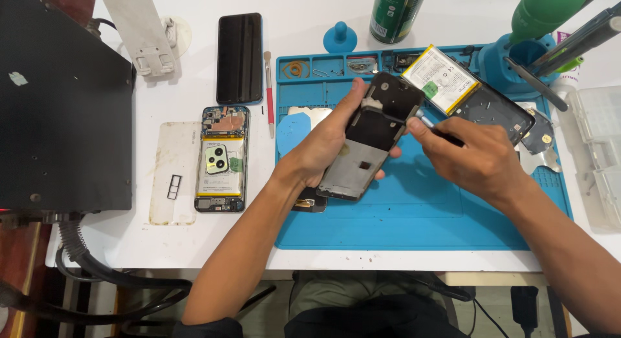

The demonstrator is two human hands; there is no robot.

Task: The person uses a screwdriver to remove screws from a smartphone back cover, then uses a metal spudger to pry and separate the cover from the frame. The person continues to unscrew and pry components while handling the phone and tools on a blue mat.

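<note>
My left hand (323, 144) grips an opened phone frame (372, 141), dark at the top and grey lower down, tilted above the blue work mat (414, 215). My right hand (475, 157) holds a thin dark tool (435, 128) whose metal tip touches the frame's upper right edge. Just behind it on the mat lie a white phone battery with a yellow rim (441, 78) and a black phone part (498, 113).
Left of the mat lie an opened phone with a bare board (222, 158), a clear back cover (173, 173), a black screen (239, 56) and a small brush (268, 92). A black machine (61, 111) fills the left side. A green can (396, 13) and clear plastic boxes (598, 150) stand nearby.
</note>
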